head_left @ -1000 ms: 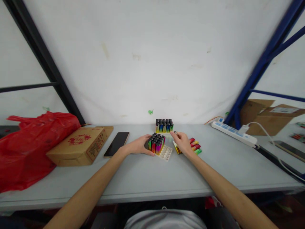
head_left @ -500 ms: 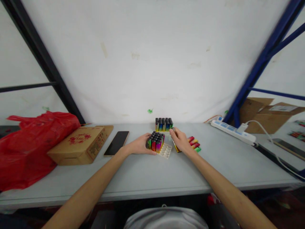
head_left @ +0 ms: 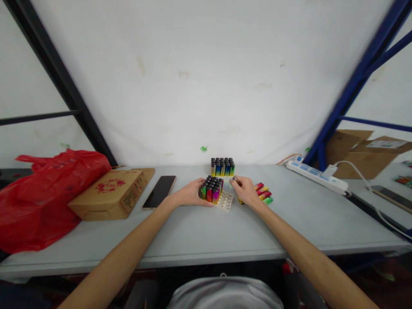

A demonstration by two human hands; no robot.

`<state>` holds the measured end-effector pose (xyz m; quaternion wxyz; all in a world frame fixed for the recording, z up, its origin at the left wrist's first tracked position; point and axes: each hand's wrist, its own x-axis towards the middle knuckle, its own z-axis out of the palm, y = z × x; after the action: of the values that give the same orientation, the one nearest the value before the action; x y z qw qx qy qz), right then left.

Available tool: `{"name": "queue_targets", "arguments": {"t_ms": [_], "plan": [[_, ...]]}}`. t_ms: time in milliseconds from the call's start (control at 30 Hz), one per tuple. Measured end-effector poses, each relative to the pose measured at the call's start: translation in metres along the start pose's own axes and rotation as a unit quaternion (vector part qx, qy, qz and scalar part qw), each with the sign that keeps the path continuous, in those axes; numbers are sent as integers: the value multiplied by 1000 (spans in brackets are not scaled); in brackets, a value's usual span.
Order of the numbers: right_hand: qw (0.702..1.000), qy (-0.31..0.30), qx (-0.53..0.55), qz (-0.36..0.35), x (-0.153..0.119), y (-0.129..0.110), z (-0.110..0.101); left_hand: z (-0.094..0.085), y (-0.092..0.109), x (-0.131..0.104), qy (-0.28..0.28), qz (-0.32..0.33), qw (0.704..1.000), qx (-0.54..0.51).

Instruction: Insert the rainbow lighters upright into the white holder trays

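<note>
My left hand [head_left: 193,193] curves round the left side of a block of upright, shiny multicoloured lighters [head_left: 212,191] with black tops. They stand in a pale tray [head_left: 226,201] with round hollows, and its right part shows bare. On the other side of the tray, my right hand [head_left: 245,190] is closed, its fingertips pinched on a lighter that the fingers mostly hide. Only a bit of a yellow and dark end [head_left: 240,201] shows below them. Just right of that hand, several loose red, yellow and green lighters [head_left: 264,194] lie on the table.
A second block of upright lighters [head_left: 222,167] stands near the wall. To the left are a dark phone [head_left: 160,192], a cardboard box [head_left: 107,195] and a red plastic bag [head_left: 48,201]. A white power strip [head_left: 317,177] and an open carton [head_left: 360,156] are on the right.
My right hand's fingers have curled closer together, and less of the lighter in them shows. My left hand stays around the block. The whole view has shifted slightly.
</note>
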<state>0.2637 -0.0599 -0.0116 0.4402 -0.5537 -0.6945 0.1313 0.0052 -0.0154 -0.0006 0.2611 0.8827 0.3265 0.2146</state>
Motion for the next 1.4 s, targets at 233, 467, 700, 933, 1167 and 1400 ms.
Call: {"name": "queue_targets", "arguments": {"t_ms": [233, 467, 700, 933, 1167, 1400], "plan": [[999, -15, -4, -36, 0, -4, -7, -1, 0, 0, -8, -4, 1000, 9], [990, -35, -60, -120, 0, -6, -10, 0, 1, 0, -7, -6, 1000, 8], [989, -82, -80, -96, 0, 4, -7, 0, 2, -1, -4, -11, 1000, 5], [974, -138, -95, -152, 2, 12, -7, 0, 1, 0, -6, -9, 1000, 4], [966, -143, -125, -177, 1, 1, -17, 0, 0, 0, -9, -15, 1000, 0], [977, -10, -198, -79, 15, 42, -65, 1, -1, 0, -2, -16, 1000, 11]]}}
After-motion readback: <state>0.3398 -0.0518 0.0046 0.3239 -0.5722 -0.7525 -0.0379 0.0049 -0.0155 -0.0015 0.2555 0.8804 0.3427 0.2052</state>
